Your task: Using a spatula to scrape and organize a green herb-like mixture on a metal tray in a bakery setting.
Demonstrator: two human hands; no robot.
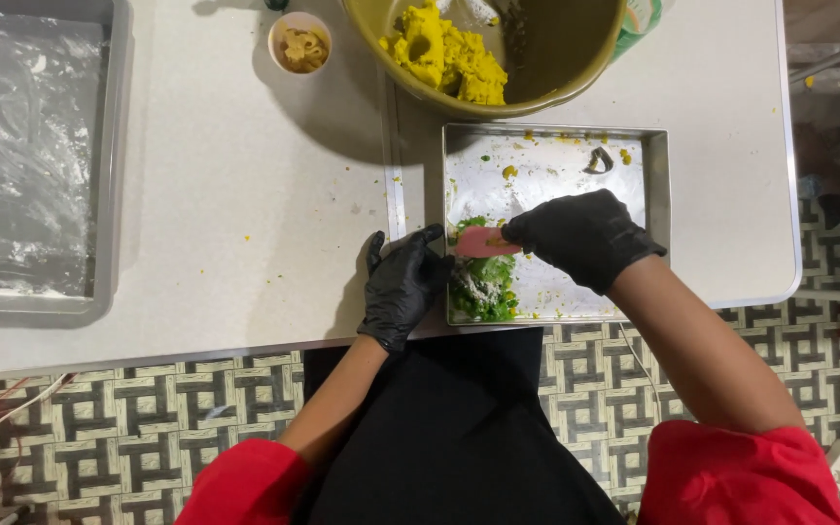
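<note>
A food-preparation kitchen: dough in a large bowl (556,68), floured metal trays (655,185), gloved hands at a worktable (245,194).

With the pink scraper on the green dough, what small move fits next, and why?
Probably draw the flat pink plastic scraper in the right hand across the green dough, which sits heaped in the square metal tray's near-left corner, while the left hand steadies the tray.

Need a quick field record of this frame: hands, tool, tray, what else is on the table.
left hand: black glove, resting on the near left edge of the square metal tray
right hand: black glove, holding the pink flat scraper
scraper: over the green floury dough in the tray's near left corner
behind tray: olive round bowl with yellow dough
far left: large plastic-lined tray
</note>
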